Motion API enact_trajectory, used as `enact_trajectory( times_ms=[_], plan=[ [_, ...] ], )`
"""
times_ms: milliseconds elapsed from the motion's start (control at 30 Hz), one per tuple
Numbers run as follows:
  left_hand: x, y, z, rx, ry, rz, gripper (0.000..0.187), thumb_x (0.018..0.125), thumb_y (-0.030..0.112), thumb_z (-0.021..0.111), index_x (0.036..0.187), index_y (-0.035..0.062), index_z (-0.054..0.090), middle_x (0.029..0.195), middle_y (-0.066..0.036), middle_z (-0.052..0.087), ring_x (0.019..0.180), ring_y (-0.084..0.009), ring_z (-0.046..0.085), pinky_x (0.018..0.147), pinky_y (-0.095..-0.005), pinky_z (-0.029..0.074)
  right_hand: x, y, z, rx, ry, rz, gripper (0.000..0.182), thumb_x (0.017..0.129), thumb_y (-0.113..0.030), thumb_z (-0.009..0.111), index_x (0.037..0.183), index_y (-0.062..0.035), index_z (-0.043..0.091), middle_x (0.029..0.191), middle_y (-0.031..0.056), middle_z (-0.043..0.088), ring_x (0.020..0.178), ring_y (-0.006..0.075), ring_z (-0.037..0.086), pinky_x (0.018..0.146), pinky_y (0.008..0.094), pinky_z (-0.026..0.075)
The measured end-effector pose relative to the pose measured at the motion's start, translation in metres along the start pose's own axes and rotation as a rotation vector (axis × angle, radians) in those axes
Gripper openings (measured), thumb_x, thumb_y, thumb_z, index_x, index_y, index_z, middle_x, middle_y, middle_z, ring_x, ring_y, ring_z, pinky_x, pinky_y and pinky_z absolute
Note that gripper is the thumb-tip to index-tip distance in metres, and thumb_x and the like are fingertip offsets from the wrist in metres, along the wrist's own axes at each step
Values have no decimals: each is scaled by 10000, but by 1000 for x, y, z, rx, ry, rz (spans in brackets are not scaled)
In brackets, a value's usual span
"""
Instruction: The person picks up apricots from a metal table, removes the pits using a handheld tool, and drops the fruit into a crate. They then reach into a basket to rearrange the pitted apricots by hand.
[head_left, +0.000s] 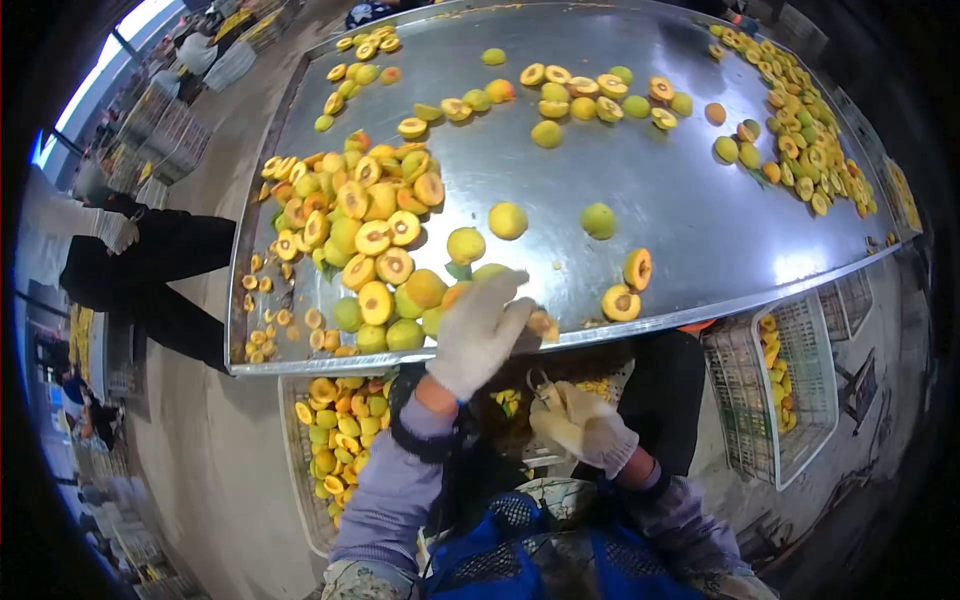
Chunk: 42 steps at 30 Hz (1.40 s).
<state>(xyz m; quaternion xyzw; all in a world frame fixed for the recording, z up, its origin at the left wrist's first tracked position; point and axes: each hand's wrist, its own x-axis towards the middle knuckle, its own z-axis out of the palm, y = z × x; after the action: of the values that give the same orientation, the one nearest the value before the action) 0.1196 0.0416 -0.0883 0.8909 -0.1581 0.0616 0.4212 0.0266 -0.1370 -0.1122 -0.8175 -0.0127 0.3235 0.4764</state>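
My left hand, in a pale work glove, is over the near edge of the metal table, beside a heap of yellow peaches, whole and halved. Its fingers stretch out and apart, with no fruit visible between them. Just off its fingertips, a blurred brownish-orange piece of fruit is at the table rim. Below the edge, my gloved right hand is closed round a tool with a metal ring at its end; its handle is mostly hidden. Two cut halves lie to the right.
More peaches are heaped along the table's right side. Small pit-like pieces lie at its left corner. A crate of halves stands below left, and another crate at right. A person in dark trousers is at left.
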Motion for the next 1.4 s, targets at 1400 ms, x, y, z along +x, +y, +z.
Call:
enact_trajectory(
  times_ms=[1400],
  plan=[
    [-55,108,-8,-1106,-105,-379,524,975,377,448,1299,-34,466,1066,-156,628,958,-198,611,850,-293,492,-87,-68,-40,73,113,-269,287,894,-277,581,1058,-43,560,829,146,645,755,330,652,663,390,513]
  ],
)
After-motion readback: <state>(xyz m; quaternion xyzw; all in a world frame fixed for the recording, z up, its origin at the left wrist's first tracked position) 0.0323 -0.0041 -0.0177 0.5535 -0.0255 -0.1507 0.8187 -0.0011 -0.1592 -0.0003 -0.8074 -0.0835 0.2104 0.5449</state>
